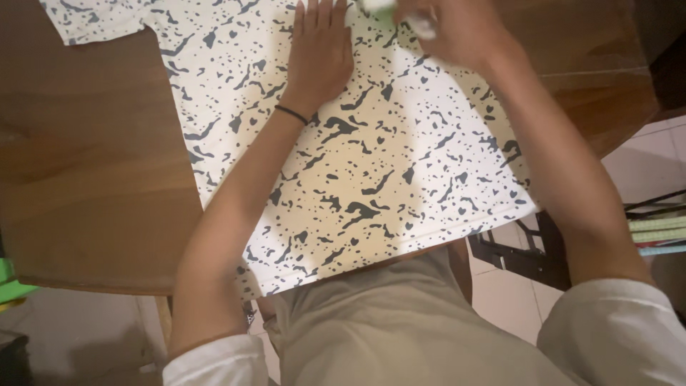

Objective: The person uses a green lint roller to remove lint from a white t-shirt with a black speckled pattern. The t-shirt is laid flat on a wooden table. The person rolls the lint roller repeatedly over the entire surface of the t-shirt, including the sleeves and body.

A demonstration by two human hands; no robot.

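A white T-shirt (pixel 400 164) with dark speckles lies spread flat on a brown wooden table (pixel 86 164); its hem hangs slightly over the near edge. My left hand (pixel 319 50) rests palm down on the shirt near the top of the view, fingers together and flat, with a thin black band on the wrist. My right hand (pixel 450 28) is blurred at the top edge, curled around a pale white and green object (pixel 389 11) that touches the shirt. Most of that object is cut off by the frame.
The table's right edge runs past my right forearm, with pale floor tiles (pixel 643 164) beyond it. A dark chair frame (pixel 529 250) stands under the table's near right corner. Stacked green and red flat items (pixel 657 232) sit at the right edge. Something green (pixel 11 282) shows at far left.
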